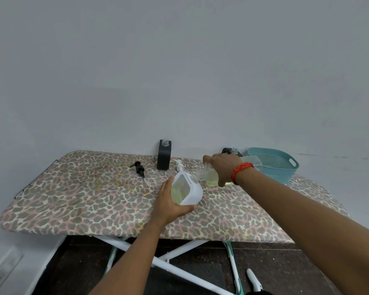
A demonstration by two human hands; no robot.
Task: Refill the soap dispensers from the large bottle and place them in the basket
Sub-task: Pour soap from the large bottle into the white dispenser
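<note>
Large bottle (211, 178) clasped in right hand (223, 167), long axis tilted, neck down-left toward white dispenser (193, 189) clasped in left hand (168, 203)

No text, brand or number could be read; the large bottle (211, 176) and the white dispenser (192, 191) bore no legible label.

Person, two arms in view, both forearms bare right up to the frame edge. Left hand (168, 204) is bare, skin only at the wrist. Right hand (221, 167) is bare too. The right wrist wears a red-orange thread band (242, 170): several thin strands wound round and bunched together, sitting just behind the hand. Dark patch at the bottom edge, maybe clothing, cannot tell.
</note>
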